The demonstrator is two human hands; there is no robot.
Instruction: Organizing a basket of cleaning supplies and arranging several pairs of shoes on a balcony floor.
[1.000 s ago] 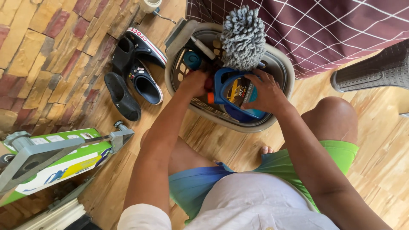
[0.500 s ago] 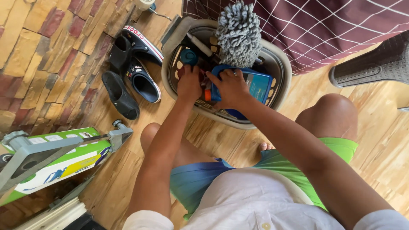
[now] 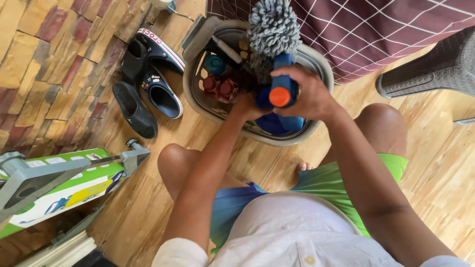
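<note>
Right hand [image 3: 309,96] grips the tall blue plastic bottle with an orange cap [image 3: 281,91], upright above the round grey plastic basket [image 3: 194,94]. Left hand [image 3: 250,105] touches its base underneath; its grip is hidden.

- The scene is lit brightly and evenly by soft daylight.
- Only soft shadows are cast on the floor [image 3: 277,168] beneath the basket [image 3: 198,106] and the legs.
- No harsh glare is seen.
- Slight motion blur is shown on the right hand [image 3: 307,96].
- Edges are bent by wide-angle distortion.
</note>
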